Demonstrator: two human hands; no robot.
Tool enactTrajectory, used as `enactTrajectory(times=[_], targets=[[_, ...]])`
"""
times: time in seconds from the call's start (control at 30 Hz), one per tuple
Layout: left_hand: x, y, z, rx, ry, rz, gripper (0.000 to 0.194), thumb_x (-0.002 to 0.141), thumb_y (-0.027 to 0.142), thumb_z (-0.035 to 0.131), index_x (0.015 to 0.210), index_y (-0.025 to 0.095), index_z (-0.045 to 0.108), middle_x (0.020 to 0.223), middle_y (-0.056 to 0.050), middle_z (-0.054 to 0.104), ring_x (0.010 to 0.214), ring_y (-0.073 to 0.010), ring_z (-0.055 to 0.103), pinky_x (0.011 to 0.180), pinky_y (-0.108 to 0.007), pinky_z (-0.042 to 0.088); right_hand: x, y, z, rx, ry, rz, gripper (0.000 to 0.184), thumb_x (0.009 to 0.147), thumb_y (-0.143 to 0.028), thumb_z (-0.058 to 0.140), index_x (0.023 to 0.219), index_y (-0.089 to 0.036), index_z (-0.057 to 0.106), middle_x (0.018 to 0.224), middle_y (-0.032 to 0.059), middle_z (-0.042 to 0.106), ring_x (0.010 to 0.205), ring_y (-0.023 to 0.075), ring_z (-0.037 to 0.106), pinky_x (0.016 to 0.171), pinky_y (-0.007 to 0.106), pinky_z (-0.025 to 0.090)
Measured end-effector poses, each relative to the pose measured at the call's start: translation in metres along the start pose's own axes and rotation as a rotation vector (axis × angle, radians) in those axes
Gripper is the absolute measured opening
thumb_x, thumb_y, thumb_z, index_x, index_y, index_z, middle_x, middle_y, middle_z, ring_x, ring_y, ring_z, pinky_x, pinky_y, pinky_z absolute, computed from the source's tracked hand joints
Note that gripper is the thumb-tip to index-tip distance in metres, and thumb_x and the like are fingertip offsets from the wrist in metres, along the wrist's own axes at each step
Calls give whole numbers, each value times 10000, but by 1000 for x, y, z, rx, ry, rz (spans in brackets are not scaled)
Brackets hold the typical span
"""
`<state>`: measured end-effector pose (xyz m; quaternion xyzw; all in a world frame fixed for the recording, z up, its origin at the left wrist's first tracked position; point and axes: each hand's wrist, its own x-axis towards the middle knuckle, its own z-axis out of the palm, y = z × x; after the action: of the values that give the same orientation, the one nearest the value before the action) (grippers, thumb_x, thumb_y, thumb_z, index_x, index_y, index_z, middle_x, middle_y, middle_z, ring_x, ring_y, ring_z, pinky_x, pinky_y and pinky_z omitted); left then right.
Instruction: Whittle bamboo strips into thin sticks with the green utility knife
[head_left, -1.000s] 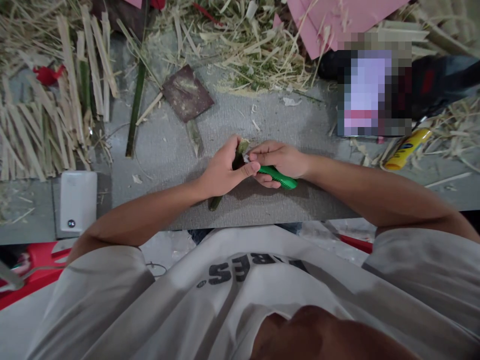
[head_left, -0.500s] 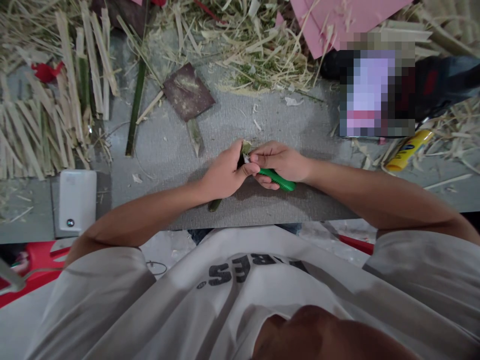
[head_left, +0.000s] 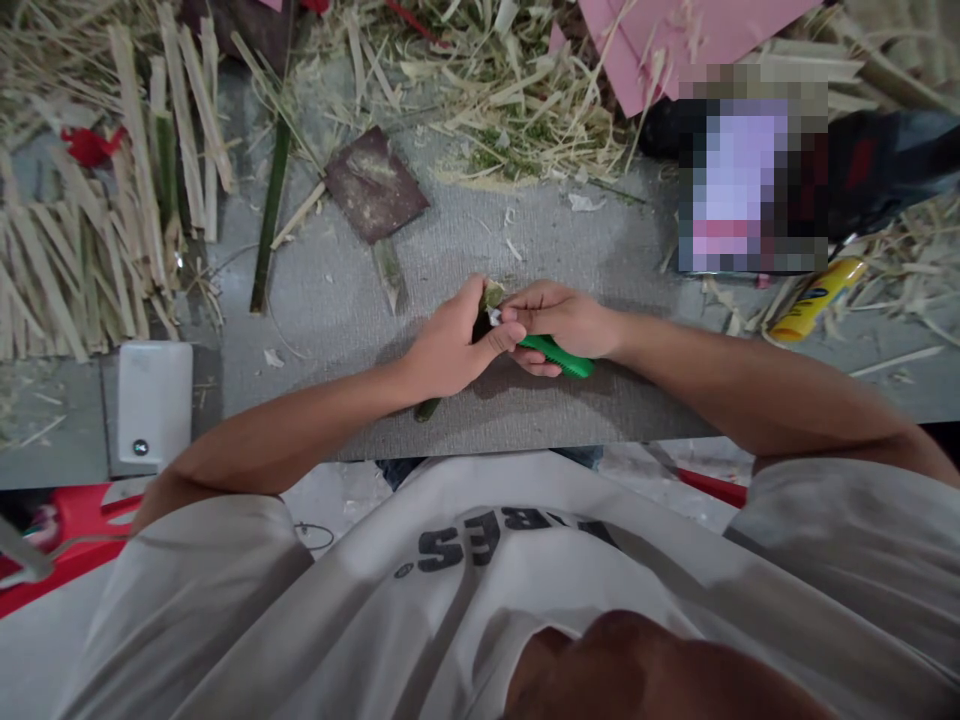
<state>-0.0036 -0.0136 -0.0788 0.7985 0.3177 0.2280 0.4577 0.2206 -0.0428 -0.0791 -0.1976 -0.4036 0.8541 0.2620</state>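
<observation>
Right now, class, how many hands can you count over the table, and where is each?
2. The left hand is wrapped around a green stick; the right hand holds a green tool near the stick's upper end. The pixelated patch may hide others.

White shirt (head_left: 337, 620), near side: dark capitals, upside down, end in "RES" (head_left: 482, 538); earlier letters lost in folds. Small round mark after the S, too small to read. Yellow tube (head_left: 817, 299), right: dark label, illegible. White device (head_left: 155, 395), left: tiny lit display, unreadable.
</observation>
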Motion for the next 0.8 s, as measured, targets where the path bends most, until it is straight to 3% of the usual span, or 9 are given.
enactTrajectory(times=[0.23,0.43,0.6,0.67,0.8], targets=[[-3,-2,2,-41,-29,-7,695,1035,967,432,1064,275,376,790,35,570,662,-172,567,615,-352,347,-1,-5,-5,18,-18,66,485,1126,-550,787,918,-160,587,652,-32,573,446,110,575,392,196,475],[-7,-7,7,0,28,16,651,1065,925,446,1063,276,392,772,31,583,622,-174,557,600,-361,321,-1,-5,4,-30,58,45,527,1102,-609,806,909,-157,616,626,-35,566,435,107,564,397,201,464],[-6,-8,8,-12,78,10,633,1079,910,430,1027,281,374,695,54,490,551,-165,486,572,-366,286,1,9,21,-127,323,-108,614,1042,-699,840,857,-184,563,614,-38,575,440,108,576,399,197,462],[-5,-7,7,-9,89,10,638,1067,910,468,1023,280,379,693,57,463,555,-162,480,563,-361,284,2,13,24,-143,374,-147,636,1032,-714,843,838,-192,536,612,-43,566,446,112,590,390,193,451],[-3,-6,5,-19,76,19,627,1063,893,520,1058,274,415,763,31,533,623,-170,539,574,-353,346,2,7,15,-100,213,-95,615,1063,-679,826,831,-191,534,605,-44,563,440,116,588,400,209,474]])
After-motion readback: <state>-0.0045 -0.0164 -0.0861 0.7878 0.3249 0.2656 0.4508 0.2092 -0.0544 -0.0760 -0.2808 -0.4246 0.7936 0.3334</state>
